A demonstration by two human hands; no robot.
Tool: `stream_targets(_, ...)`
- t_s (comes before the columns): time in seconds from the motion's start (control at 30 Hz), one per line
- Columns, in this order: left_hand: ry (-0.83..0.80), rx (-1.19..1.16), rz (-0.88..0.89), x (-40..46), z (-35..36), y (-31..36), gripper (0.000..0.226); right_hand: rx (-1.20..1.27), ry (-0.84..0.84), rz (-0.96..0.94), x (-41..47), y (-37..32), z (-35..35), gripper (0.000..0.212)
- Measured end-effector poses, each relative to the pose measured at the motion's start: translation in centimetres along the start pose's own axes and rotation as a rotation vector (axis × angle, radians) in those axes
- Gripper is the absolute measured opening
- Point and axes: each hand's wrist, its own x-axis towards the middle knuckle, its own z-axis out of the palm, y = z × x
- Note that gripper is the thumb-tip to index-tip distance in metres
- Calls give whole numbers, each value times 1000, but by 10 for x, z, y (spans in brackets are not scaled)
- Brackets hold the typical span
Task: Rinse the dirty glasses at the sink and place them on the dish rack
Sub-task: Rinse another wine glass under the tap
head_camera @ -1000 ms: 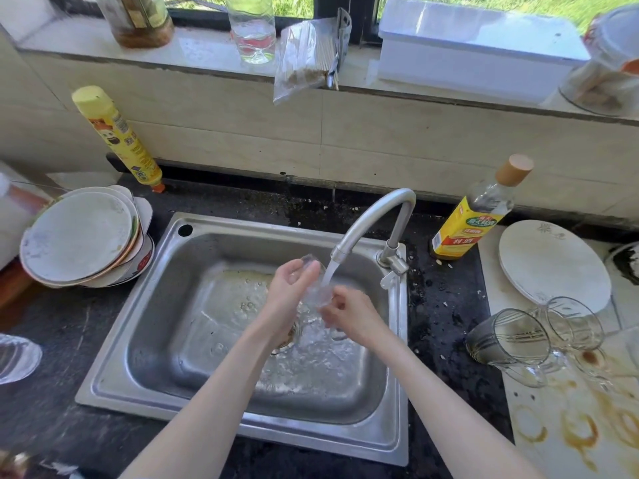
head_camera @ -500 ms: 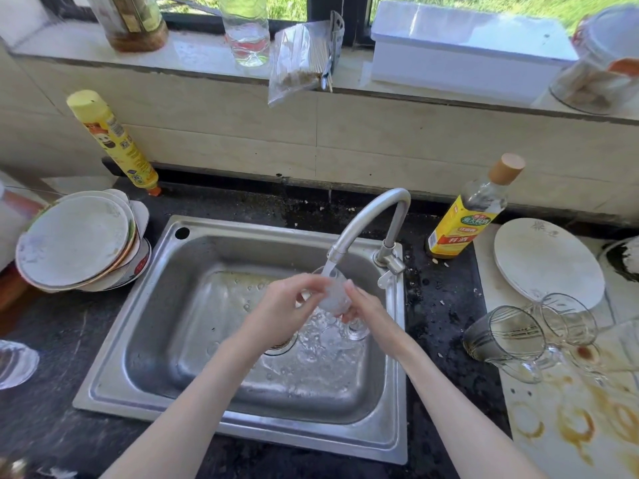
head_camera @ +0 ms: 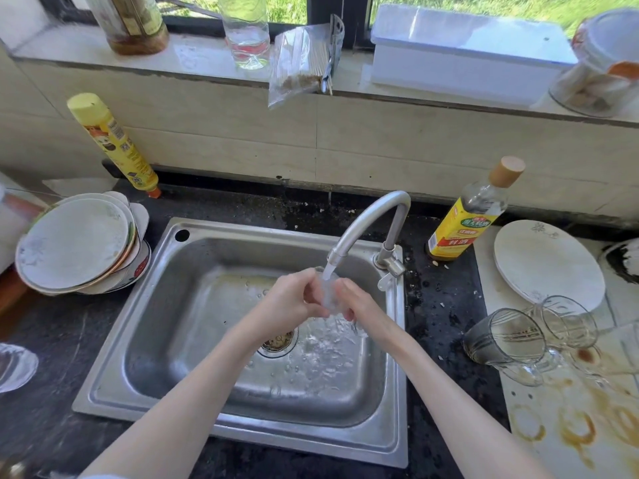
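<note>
You hold a small clear drinking glass (head_camera: 327, 289) under the running curved steel tap (head_camera: 366, 219), above the stainless steel sink (head_camera: 145, 326). Your left hand (head_camera: 288, 300) wraps its curled fingers round one side and your right hand (head_camera: 356, 300) grips the other; the glass looks upright, though water blurs it. Water splashes near the round drain (head_camera: 278, 342). More stained clear glasses (head_camera: 508, 337) lie tipped on the pale counter to the right, beside a white oval plate (head_camera: 548, 261).
</note>
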Motion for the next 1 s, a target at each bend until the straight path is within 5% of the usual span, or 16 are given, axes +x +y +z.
stream_targets(0.1, -146, 66, 71, -1, 2, 1, 17, -22, 34, 4, 6, 2, 6, 60)
stream_targets(0.2, -323, 179, 87, 2, -1, 3, 25, -31, 93, 68, 11, 7, 12, 89)
stream_targets(0.4, 1, 134, 12, 7, 3, 2, 25, 37, 86, 33, 9, 6, 9, 48)
stream_targets(0.47, -99, 147, 8, 6, 5, 1, 16, 54, 72, 4, 10, 8, 8, 39)
stream_targets(0.57, -374, 292, 56, 3, 5, -1, 19, 56, 52, 86, 12, 10, 8, 73)
stream_targets(0.83, -56, 174, 14, 5, 8, -1, 28, 113, 73, 70, 4, 13, 3, 46)
stream_targets(0.9, -117, 175, 39, 4, 8, 1, 25, 118, 80, 54, 5, 16, 7, 42)
stream_targets(1.0, -385, 251, 26, 4, 7, -1, 26, 139, 54, 132, 8, 11, 14, 67)
